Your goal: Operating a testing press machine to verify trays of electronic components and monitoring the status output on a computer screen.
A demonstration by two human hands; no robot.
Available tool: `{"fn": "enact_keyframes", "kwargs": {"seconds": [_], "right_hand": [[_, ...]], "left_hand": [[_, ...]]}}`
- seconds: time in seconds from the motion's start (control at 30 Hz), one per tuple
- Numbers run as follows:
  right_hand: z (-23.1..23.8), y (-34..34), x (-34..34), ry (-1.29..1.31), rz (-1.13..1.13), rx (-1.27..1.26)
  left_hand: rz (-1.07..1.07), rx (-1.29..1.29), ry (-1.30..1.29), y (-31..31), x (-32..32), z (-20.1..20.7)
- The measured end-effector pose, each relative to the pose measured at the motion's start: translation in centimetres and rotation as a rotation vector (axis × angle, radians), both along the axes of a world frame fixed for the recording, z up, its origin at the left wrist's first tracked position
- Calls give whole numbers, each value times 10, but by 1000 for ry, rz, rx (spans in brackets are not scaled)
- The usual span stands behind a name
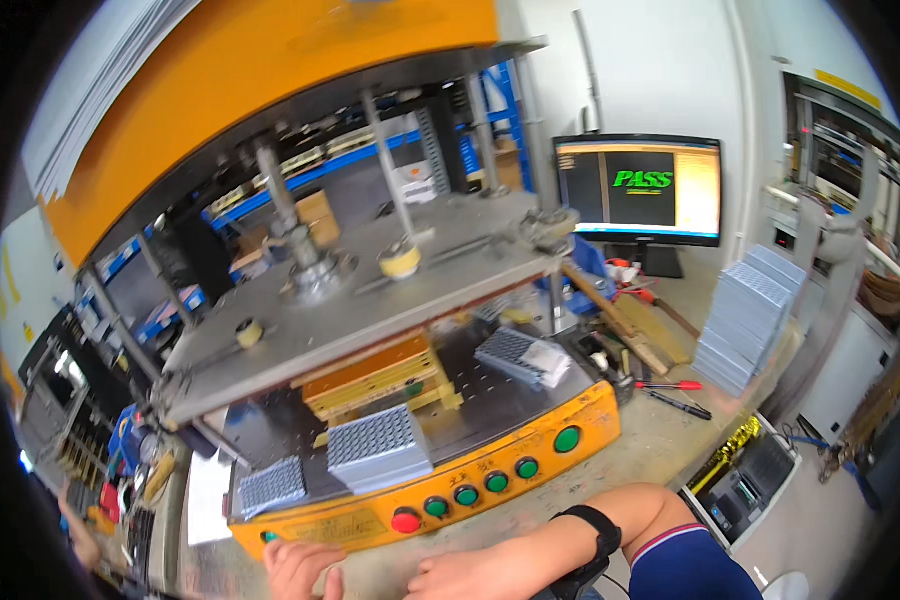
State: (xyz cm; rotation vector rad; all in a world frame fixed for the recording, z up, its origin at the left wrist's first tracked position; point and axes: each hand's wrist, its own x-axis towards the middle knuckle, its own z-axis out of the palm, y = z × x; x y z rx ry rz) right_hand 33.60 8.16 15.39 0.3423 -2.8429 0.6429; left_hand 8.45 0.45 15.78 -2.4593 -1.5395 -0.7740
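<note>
My left hand [301,571] is at the front left corner of the orange control panel [590,425], fingers apart and nothing visible in them. It is just below a green button [270,537] and may touch it; I cannot tell. My right hand [452,578] is at the bottom edge, fingers curled in, nothing showing in them, below a red button [406,520]. A black band circles that wrist. Above the panel, a stack of grey perforated trays [378,447] sits on the press bed, with a smaller grey tray piece [273,486] to its left.
A steel press plate [440,240] on posts hangs over a yellow fixture [380,380]. Another grey tray [522,357] lies at the bed's right. Tools, a pen [676,403] and a tall tray stack [748,318] stand right, by a monitor [638,190]. An open box [740,480] is lower right.
</note>
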Motion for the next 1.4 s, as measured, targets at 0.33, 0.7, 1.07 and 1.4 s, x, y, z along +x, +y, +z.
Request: {"fn": "enact_keyframes", "kwargs": {"seconds": [0.33, 0.7, 1.07, 1.4], "right_hand": [[26, 0, 22, 104, -3, -45], [4, 15, 5, -169, -77, -4], [3, 34, -10, -270, -105, -118], [3, 35, -11, -302, -139, -79]], "left_hand": [[-140, 36, -24, 115, 36, 58], [91, -246, 187, 319, -11, 46], [-236, -261, -406, 374, -28, 16], [-489, -710, -1409, 384, -69, 12]]}}
